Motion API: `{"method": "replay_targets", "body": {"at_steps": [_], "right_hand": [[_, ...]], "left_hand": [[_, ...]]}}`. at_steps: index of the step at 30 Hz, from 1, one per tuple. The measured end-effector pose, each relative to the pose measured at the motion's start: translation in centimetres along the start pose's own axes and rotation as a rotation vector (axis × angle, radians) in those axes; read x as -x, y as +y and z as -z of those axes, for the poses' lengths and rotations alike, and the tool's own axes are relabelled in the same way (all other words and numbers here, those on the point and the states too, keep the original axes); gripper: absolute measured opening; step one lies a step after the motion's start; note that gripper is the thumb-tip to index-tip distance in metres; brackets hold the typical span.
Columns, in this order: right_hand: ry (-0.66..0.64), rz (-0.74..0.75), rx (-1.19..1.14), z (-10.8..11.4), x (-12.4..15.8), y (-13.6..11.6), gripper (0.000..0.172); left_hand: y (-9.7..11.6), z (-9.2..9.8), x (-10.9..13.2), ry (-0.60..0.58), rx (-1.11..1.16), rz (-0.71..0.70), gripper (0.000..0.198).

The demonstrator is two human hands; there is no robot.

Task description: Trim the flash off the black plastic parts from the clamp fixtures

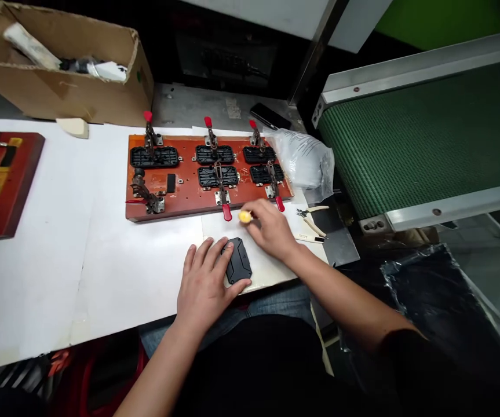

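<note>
Sitting at ten o'clock from the flat black cover (238, 263) before you, an open-topped cardboard carton (88, 98) has rough, uneven edges. At eleven o'clock, a smooth red-brown fixture board (171, 211) bears five ribbed black parts (208, 176) and metal toggle clamps (222, 194) with red grips. Your left hand (204, 278) lies spread at nine o'clock, index fingertip on the cover and thumb at its near edge, not wrapped around it. The cover rests on the white table sheet (145, 272) near your body; its grooved, clipped-cornered shell looks light, stiff and slightly slick, best held by its long sides. At two o'clock, your right hand (271, 229) pinches a small yellow piece (245, 216), too blurred to identify. Farther right come a thin, crinkled plastic bag (308, 165) at one o'clock, then cream-handled cutters (314, 226) and a textured green conveyor belt (423, 139) at two.
</note>
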State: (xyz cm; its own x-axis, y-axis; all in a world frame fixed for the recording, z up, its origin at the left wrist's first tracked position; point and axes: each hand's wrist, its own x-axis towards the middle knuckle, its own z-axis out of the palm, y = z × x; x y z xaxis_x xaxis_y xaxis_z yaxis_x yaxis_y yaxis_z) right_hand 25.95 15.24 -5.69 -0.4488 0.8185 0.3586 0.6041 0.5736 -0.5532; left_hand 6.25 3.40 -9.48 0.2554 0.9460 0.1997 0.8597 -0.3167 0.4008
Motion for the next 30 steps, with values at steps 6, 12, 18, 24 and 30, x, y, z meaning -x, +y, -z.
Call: {"method": "replay_targets", "body": {"at_steps": [6,12,18,24,30], "right_hand": [[0.032,-0.178,0.31,4.2,-9.5,2.0,0.036],[-0.163,-0.267,0.488,2.4,-13.6,2.5,0.033],[0.151,-0.29,0.061,6.7,-6.6,1.0,0.029],[-0.303,-0.682,-0.408,10.3,18.5,0.4,0.046],[0.196,-1.106,-0.098,4.0,31.5,5.5,0.042]], "left_hand": [[0.1,0.1,0.3,0.014,-0.032,-0.01,0.071],[-0.1,-0.1,0.3,0.017,-0.075,-0.035,0.072],[0.0,0.0,0.3,0.012,-0.011,-0.035,0.076],[0.5,0.5,-0.3,-0.054,0.003,0.032,0.105],[0.1,1.0,-1.5,-0.127,-0.087,-0.018,0.102]]}}
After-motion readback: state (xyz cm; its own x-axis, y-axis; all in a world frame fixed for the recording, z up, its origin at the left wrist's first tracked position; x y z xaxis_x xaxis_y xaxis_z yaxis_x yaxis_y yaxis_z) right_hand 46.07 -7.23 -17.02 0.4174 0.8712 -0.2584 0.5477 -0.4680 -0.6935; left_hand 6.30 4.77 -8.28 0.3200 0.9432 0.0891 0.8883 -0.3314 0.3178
